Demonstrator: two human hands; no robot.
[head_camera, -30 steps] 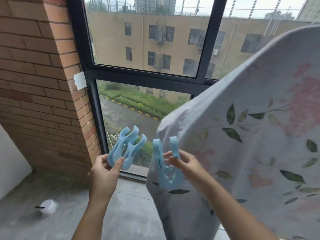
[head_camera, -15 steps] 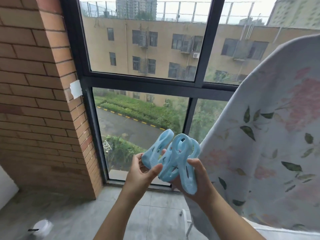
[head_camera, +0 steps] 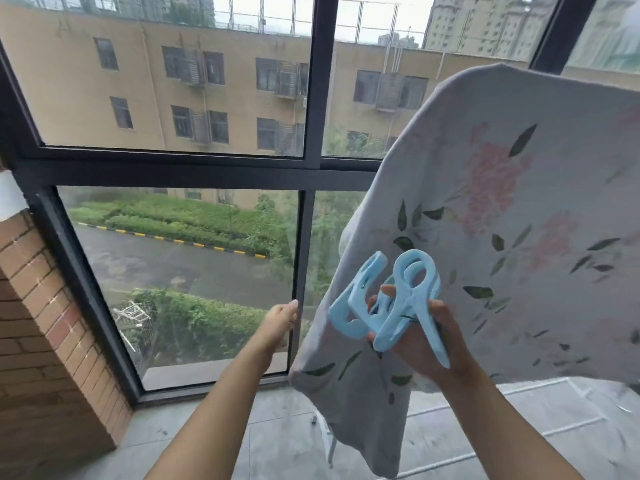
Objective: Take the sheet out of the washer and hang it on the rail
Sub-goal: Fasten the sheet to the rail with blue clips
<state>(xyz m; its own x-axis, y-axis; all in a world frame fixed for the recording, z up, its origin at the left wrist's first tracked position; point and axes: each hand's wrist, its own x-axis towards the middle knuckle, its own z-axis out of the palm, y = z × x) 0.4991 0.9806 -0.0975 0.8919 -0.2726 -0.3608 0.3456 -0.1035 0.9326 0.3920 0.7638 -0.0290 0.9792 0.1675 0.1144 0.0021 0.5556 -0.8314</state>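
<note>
Gripping blue pegs [head_camera: 398, 313] in right hand [head_camera: 427, 341] with curled fingers. Holding left hand [head_camera: 280, 317] out beside window frame [head_camera: 302, 244], finger state indiscernible. Noting floral sheet [head_camera: 502, 220] draped at right, behind pegs.

The person's two forearms are bare along all their visible length, one coming in from 7 o'clock, the other from 5 o'clock. The left hand [head_camera: 279, 319] and right hand [head_camera: 412, 353] are uncovered too. The left thumb's nail is trimmed short.
</note>
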